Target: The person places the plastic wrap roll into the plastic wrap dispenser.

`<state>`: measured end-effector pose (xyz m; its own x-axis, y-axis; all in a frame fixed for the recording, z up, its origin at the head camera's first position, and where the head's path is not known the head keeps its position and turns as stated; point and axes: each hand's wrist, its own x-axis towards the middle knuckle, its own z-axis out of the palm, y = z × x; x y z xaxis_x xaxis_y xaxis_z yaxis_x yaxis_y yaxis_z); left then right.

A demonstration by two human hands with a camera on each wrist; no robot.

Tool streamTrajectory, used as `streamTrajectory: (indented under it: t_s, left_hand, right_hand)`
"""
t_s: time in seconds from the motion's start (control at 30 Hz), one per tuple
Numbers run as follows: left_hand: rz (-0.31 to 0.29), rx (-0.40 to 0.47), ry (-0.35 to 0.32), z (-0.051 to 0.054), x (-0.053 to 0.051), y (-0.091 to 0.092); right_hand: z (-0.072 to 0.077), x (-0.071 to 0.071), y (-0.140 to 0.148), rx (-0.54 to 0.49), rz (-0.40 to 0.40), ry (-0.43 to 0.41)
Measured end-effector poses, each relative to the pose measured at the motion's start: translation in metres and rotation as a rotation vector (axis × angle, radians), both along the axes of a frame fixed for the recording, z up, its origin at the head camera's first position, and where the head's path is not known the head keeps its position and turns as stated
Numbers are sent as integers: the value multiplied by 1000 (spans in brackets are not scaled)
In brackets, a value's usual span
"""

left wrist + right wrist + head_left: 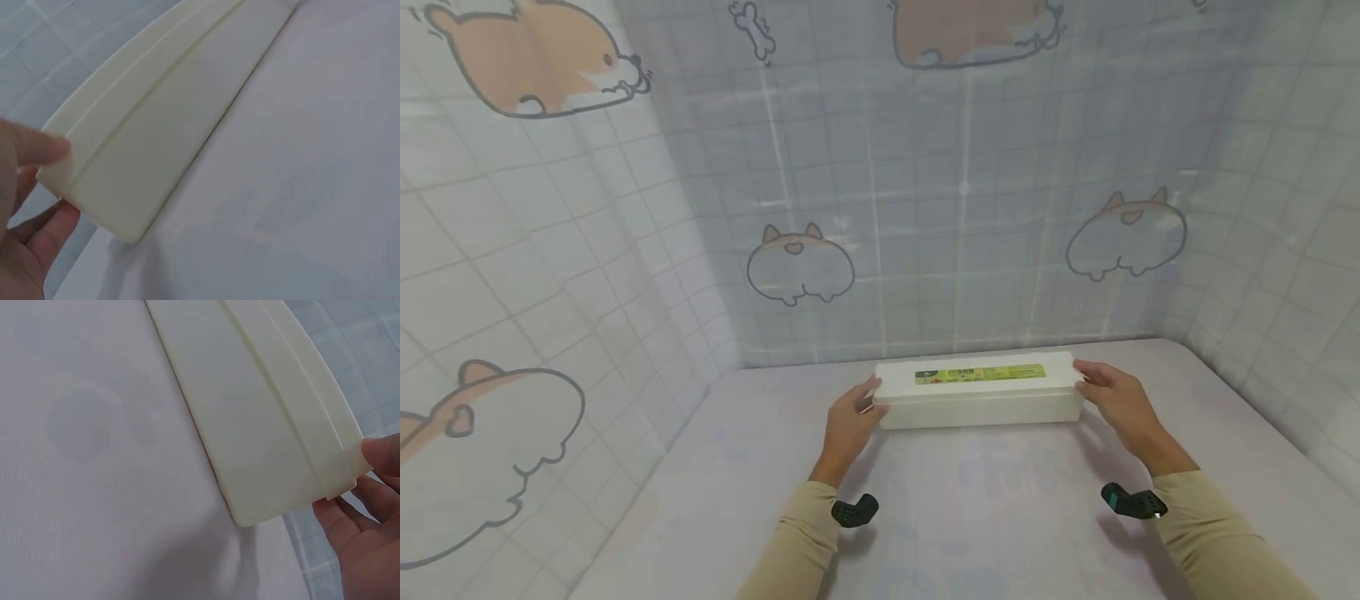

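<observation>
A long white plastic box [977, 410] with a lid lies crosswise near the far edge of the table. Its lid [895, 375] sits on top and bears a yellow-green label [981, 374]. My left hand [848, 423] holds the box's left end; in the left wrist view one fingertip [59, 150] lies on the lid's edge and other fingers touch the end wall below. At the opposite end, my right hand [1122, 406] holds the box. The right wrist view shows its fingers [334, 515] at the end, just under the lid's rim. What the box contains is hidden.
A pale cloth-like surface covers the table [970, 500]. Behind it and along both sides hang whitish gridded curtains [925, 200] printed with cartoon dogs. Black wrist devices [854, 511] sit at both beige sleeves [1217, 525].
</observation>
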<state>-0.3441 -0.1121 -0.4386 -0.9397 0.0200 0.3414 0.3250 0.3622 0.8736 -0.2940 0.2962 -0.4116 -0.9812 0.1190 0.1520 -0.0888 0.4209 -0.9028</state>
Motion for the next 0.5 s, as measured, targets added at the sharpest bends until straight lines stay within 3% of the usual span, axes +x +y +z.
streamTrajectory:
  t_s: [0.2,0.5]
  left_hand:
    - [23,-7,-19,-3,-2,-3]
    - [53,-37,-32,2,-1,-2]
  right_hand:
    - [2,1,0,-6,-12,-11]
    - [0,5,1,-14,-14,-9]
